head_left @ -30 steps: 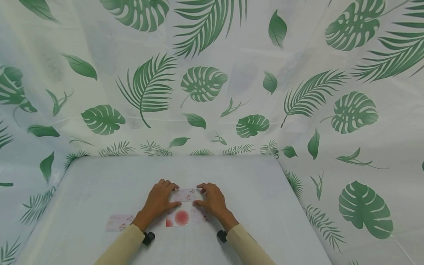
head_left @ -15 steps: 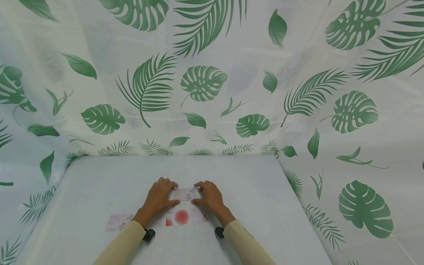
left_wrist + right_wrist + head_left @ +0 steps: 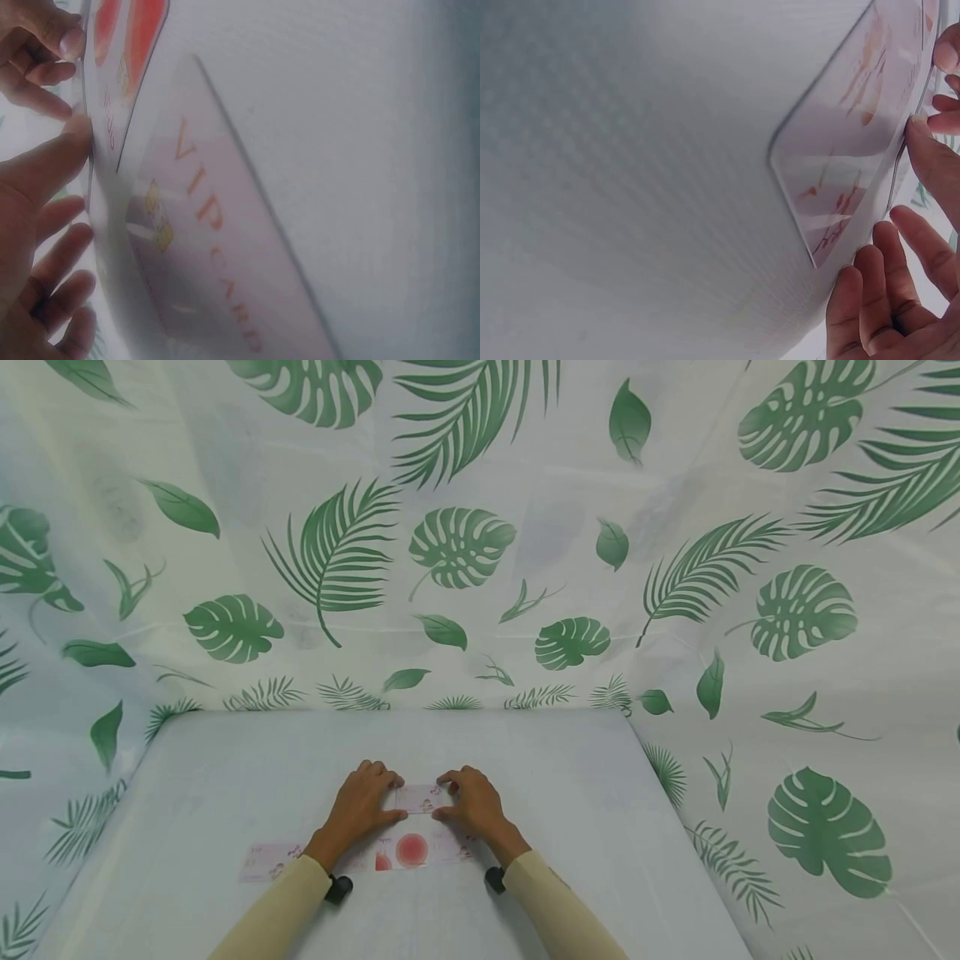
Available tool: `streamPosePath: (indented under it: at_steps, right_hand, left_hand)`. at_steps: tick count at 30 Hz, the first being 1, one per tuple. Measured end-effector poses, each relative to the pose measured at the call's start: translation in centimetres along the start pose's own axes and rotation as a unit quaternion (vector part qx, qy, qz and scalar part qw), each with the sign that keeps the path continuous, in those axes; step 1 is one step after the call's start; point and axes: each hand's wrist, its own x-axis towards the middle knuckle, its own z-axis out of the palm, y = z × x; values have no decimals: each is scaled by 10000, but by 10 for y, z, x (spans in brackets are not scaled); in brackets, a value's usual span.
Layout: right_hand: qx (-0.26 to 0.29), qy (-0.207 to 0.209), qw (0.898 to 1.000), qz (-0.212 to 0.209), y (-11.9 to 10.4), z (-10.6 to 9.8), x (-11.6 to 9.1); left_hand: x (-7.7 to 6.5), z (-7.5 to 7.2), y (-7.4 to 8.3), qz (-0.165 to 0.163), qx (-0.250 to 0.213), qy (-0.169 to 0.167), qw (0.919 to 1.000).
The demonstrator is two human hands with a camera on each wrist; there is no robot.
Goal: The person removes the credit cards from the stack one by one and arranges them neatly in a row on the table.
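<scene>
In the head view a pale pink printed card (image 3: 418,798) lies on the white table between both hands. My left hand (image 3: 362,802) holds its left end, thumb at the near edge and fingers at the far edge. My right hand (image 3: 476,803) grips the right end the same way, its fingers overlapping the card's corner. Just nearer lies a card with a large red circle (image 3: 411,851). Seen from the left wrist, a pink card lettered "VIP CARD" (image 3: 202,225) lies beside the left hand (image 3: 45,225). The right wrist view shows the right hand (image 3: 907,277) beside a pink card with reddish print (image 3: 847,142).
Another pink card (image 3: 268,862) lies to the left, partly covered by the left forearm. The table (image 3: 600,827) has a white cover. Leaf-patterned sheeting (image 3: 480,668) rises behind it and at both sides. Dark wrist cameras (image 3: 340,890) sit under the wrists.
My right hand has moved slightly left and away from me, its fingers now reaching further over the card's right end. The left hand and the cards stay almost where they were.
</scene>
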Motion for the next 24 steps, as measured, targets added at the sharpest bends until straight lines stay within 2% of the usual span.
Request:
streamPosePath:
  at_steps: [17, 24]
  right_hand:
    - [227, -102, 9996, -128, 4, 3, 6]
    - [310, -36, 9993, -194, 2, 3, 3]
  left_hand:
    - [4, 2, -3, -97, -199, -65, 9997]
    - [3, 3, -3, -290, -385, -159, 9987]
